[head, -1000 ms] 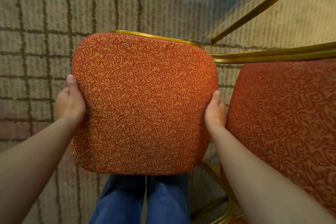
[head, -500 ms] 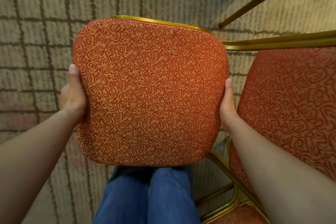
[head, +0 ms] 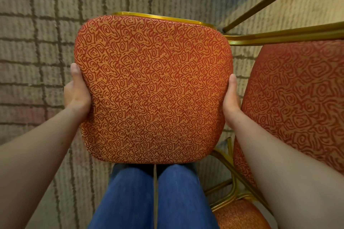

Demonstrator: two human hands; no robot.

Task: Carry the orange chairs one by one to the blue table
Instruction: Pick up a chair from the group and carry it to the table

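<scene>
Above patterned carpet [head: 37,42], head view: orange chair [head: 152,89] held level before blue jeans [head: 130,201]. Left hand [head: 77,93] grips seat's left edge, right hand [head: 230,98] grips right edge; thumbs along sides, fingers hidden beneath. Second chair [head: 297,98] just beside, right.

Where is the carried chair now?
The orange chair is central in the head view, gripped by left hand and right hand, with a second chair close on its right.

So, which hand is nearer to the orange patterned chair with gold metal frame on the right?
Right. The right hand grips the right edge of the carried orange seat, close beside that chair; the left hand grips its opposite edge, the seat between.
</scene>
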